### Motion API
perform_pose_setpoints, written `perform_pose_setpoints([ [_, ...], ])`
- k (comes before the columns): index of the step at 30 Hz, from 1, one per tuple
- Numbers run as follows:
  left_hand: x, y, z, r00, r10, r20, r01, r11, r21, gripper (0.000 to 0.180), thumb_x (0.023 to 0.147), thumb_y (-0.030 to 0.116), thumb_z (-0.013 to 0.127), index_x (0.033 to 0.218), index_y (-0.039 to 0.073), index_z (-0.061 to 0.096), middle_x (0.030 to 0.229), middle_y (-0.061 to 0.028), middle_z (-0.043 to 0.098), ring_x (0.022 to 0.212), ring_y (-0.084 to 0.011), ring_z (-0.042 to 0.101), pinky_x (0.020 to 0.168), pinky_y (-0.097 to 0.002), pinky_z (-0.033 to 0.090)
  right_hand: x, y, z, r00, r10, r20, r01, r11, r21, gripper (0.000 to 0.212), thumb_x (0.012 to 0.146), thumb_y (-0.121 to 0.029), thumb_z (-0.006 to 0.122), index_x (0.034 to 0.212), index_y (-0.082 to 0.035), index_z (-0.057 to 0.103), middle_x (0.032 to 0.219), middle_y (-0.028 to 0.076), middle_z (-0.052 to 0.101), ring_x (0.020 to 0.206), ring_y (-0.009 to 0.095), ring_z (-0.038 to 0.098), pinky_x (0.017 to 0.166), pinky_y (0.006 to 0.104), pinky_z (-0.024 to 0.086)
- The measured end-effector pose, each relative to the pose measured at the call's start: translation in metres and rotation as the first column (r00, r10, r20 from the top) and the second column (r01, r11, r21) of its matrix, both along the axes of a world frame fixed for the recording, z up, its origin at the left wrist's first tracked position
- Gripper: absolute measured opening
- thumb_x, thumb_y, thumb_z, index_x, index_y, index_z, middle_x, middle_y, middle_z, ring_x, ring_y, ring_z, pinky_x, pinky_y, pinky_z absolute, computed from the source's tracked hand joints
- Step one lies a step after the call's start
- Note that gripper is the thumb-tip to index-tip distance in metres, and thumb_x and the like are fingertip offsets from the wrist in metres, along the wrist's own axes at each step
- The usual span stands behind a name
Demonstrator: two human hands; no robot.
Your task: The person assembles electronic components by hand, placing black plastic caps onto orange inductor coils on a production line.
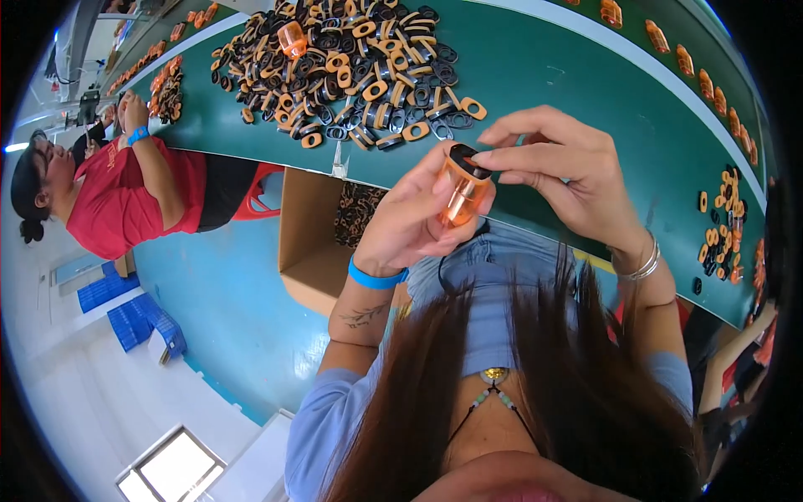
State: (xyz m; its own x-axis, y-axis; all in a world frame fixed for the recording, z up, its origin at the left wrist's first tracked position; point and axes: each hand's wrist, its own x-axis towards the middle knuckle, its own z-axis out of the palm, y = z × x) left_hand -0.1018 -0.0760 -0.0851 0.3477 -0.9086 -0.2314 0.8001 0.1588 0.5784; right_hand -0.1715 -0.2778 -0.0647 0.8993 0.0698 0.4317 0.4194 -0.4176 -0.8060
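Observation:
My left hand (400,216) is wrapped round a small, clear orange container (458,201), holding it nearly upright above the table's near edge. A black top piece (465,159) covers its upper end. At that black piece, the bent fingertips of my right hand (577,167) press and grip from the right side. Whether a smaller part lies between those fingertips is hidden. Just beyond my hands lies a big heap of black and orange oval rings (368,79), with one loose orange container (292,39) on top.
The green work table (535,58) runs across in front. Below its edge at left, an open cardboard box (305,243) holds dark parts. A co-worker in red (125,197) stands at far left. Orange containers (686,63) line the far strip; another pile of parts (721,230) lies right.

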Motion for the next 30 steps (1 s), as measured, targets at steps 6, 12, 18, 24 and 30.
perform_pose_setpoints([
  [6,-0.013,-0.002,-0.007,0.995,-0.001,-0.100,-0.006,0.997,-0.075,0.033,0.102,0.031,0.037,0.126,0.009,0.039,0.085,-0.0109,0.051,0.043,-0.0037,0.034,0.033,-0.0136,0.023,0.004,-0.006,0.000,0.972,0.090,0.218,-0.035,0.969,-0.244,0.023,0.071,0.005,0.066,0.093,0.000,0.069,0.091,0.011,0.070,0.079,0.025,0.067,0.067,0.0310,0.054],
  [12,-0.023,-0.003,0.000,0.952,0.006,-0.305,-0.042,0.993,-0.109,0.031,0.103,0.033,0.035,0.122,0.009,0.040,0.080,-0.0079,0.047,0.041,-0.0014,0.028,0.032,-0.0136,0.020,0.009,-0.004,0.007,0.936,0.130,0.326,-0.031,0.956,-0.291,0.026,0.065,0.004,0.066,0.090,-0.002,0.067,0.080,0.008,0.067,0.073,0.025,0.067,0.061,0.0317,0.054],
  [18,-0.024,0.002,0.001,0.938,-0.022,-0.345,-0.036,0.986,-0.163,0.029,0.102,0.034,0.035,0.116,0.010,0.042,0.080,-0.0060,0.046,0.040,-0.0011,0.026,0.030,-0.0146,0.017,0.011,0.001,0.010,0.931,0.163,0.327,-0.072,0.959,-0.273,0.026,0.063,0.005,0.064,0.089,0.001,0.067,0.080,0.010,0.068,0.070,0.026,0.066,0.060,0.0315,0.054],
  [24,-0.025,0.002,0.006,0.930,-0.019,-0.368,-0.034,0.990,-0.136,0.031,0.102,0.036,0.035,0.111,0.008,0.044,0.079,-0.0050,0.046,0.039,-0.0009,0.025,0.029,-0.0150,0.016,0.007,0.007,0.007,0.907,0.099,0.410,0.016,0.963,-0.268,0.026,0.062,0.006,0.064,0.088,0.002,0.068,0.079,0.012,0.067,0.066,0.026,0.064,0.057,0.0301,0.053],
  [30,-0.018,0.000,0.003,0.939,0.019,-0.345,-0.055,0.994,-0.096,0.035,0.102,0.038,0.035,0.107,0.004,0.045,0.079,-0.0039,0.046,0.038,-0.0011,0.026,0.030,-0.0147,0.018,0.011,0.009,0.003,0.917,0.069,0.394,0.037,0.966,-0.256,0.027,0.062,0.009,0.064,0.088,0.003,0.067,0.077,0.012,0.067,0.065,0.026,0.064,0.056,0.0306,0.052],
])
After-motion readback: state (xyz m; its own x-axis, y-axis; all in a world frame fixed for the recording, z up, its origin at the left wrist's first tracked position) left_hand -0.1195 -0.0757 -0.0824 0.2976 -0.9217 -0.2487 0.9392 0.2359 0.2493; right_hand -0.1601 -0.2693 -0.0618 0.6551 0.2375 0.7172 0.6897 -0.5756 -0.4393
